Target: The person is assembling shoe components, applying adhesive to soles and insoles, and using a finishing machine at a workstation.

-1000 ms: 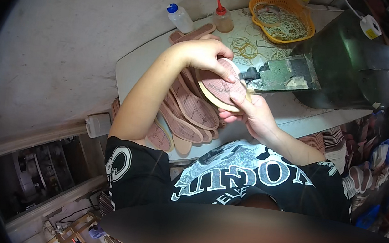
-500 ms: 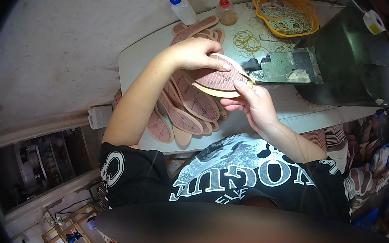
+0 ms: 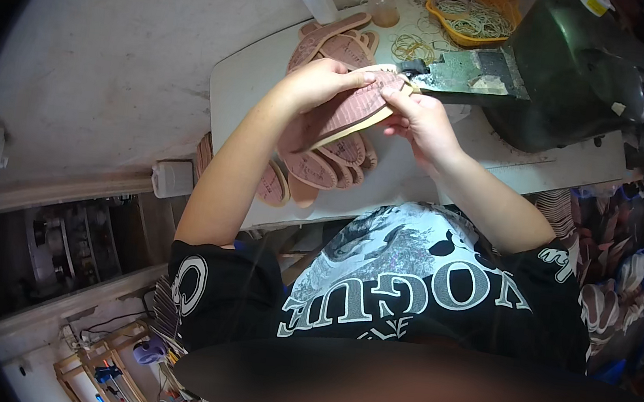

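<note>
Both hands hold one pinkish-brown shoe insole [image 3: 354,113] with a pale yellow edge band, tilted above the table. My left hand [image 3: 321,83] grips its far left side, thumb lying on the printed top face. On the right, my right hand [image 3: 423,127] pinches the rim near the tip between thumb and fingers. The tip is close to the end of the green machine's flat arm [image 3: 475,74]; whether they touch I cannot tell. Beneath and behind the held piece lies an overlapping pile of similar insoles [image 3: 313,170], partly hidden by my left hand and forearm.
A dark green machine [image 3: 566,78] stands at the right of the pale table [image 3: 244,81]. Along the back are a blue-capped bottle [image 3: 318,2], a red-tipped glue bottle [image 3: 383,8], loose rubber bands [image 3: 413,49] and a yellow basket [image 3: 468,36] of bands. Striped pieces [image 3: 604,305] are heaped at right.
The held insole has tilted, so its long edge now slopes down to the lower left. Both hands keep their hold on it. The whole view has shifted slightly.
</note>
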`<state>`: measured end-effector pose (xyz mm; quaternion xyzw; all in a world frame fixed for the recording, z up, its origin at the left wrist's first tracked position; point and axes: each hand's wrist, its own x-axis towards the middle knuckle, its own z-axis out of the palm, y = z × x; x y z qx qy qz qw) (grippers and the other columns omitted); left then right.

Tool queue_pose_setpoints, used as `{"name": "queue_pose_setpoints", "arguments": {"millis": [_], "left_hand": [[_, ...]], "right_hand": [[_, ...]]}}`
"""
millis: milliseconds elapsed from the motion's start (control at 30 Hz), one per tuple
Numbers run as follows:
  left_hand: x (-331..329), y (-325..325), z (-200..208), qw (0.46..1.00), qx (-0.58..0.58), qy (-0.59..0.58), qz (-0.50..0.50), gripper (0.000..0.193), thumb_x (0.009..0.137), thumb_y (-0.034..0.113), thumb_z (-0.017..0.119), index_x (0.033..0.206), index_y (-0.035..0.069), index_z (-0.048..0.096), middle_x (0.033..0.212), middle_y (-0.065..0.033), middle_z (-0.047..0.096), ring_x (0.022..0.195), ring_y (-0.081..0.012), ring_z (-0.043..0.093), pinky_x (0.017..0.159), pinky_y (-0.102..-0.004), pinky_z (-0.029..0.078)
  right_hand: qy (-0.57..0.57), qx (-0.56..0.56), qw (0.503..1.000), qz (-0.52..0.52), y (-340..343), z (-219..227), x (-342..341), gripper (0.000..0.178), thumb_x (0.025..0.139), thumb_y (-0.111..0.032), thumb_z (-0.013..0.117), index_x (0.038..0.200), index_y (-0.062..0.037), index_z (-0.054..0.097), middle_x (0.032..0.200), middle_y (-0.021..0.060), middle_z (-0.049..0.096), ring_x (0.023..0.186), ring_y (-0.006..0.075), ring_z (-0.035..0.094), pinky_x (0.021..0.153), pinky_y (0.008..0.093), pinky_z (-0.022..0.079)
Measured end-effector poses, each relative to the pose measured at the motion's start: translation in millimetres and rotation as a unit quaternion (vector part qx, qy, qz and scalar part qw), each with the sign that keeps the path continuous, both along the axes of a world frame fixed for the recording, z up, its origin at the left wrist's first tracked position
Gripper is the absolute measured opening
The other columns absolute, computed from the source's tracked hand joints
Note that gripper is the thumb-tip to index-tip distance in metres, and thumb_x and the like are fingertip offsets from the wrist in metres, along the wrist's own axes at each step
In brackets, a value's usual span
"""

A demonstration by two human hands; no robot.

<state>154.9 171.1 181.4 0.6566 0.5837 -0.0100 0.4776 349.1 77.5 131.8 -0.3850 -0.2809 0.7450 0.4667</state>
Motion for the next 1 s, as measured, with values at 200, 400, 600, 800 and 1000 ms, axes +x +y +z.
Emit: {"name": "queue_pose_setpoints", "arguments": {"millis": [200,400,600,800,1000], "left_hand": [[24.3,-31.8,18.9,0.997,-0.025,0.030,0.064,0.073,0.086,0.064,0.052,0.101,-0.006,0.068,0.081,-0.0197,0.068,0.066,-0.0280,0.069,0.055,-0.0387,0.057],[33.0,-57.3,21.1,0.986,-0.105,-0.062,0.117,0.068,0.092,0.060,0.047,0.092,-0.006,0.066,0.069,-0.0187,0.067,0.055,-0.0261,0.068,0.051,-0.0348,0.058],[31.6,-65.9,17.1,0.974,-0.098,-0.137,0.149,0.057,0.084,0.058,0.064,0.088,0.001,0.067,0.060,-0.0091,0.062,0.045,-0.0166,0.060,0.048,-0.0274,0.054],[31.1,-62.8,2.7,0.974,-0.045,-0.134,0.179,0.056,0.082,0.057,0.066,0.073,0.002,0.063,0.049,-0.0044,0.053,0.037,-0.0120,0.051,0.037,-0.0226,0.040],[25.1,-46.5,10.1,0.985,-0.008,-0.078,0.156,0.064,0.080,0.059,0.067,0.068,-0.003,0.062,0.050,-0.0063,0.054,0.036,-0.0149,0.050,0.036,-0.0259,0.039]], "right_hand": [[0.016,0.047,0.999,-0.004,-4.5,-1.0,2.7,0.032,0.089,-0.028,0.067,0.107,-0.0015,0.064,0.100,0.0056,0.068,0.091,0.0137,0.065,0.083,0.0303,0.052],[0.007,0.035,0.998,0.055,-8.9,-1.3,21.8,0.038,0.090,-0.025,0.065,0.115,0.0042,0.060,0.105,0.0093,0.067,0.094,0.0155,0.065,0.084,0.0301,0.052],[-0.026,0.037,0.996,0.075,5.8,-4.3,31.3,0.038,0.090,-0.027,0.066,0.114,0.0022,0.062,0.103,0.0096,0.067,0.092,0.0157,0.065,0.083,0.0299,0.051],[-0.143,0.045,0.956,0.252,-31.6,-14.1,55.1,0.035,0.086,-0.030,0.071,0.106,-0.0010,0.068,0.094,0.0054,0.069,0.081,0.0103,0.065,0.067,0.0238,0.052],[-0.108,0.013,0.968,0.228,-63.2,-19.2,53.6,0.026,0.088,-0.023,0.068,0.101,-0.0002,0.070,0.089,0.0051,0.070,0.077,0.0088,0.064,0.068,0.0224,0.050]]}}
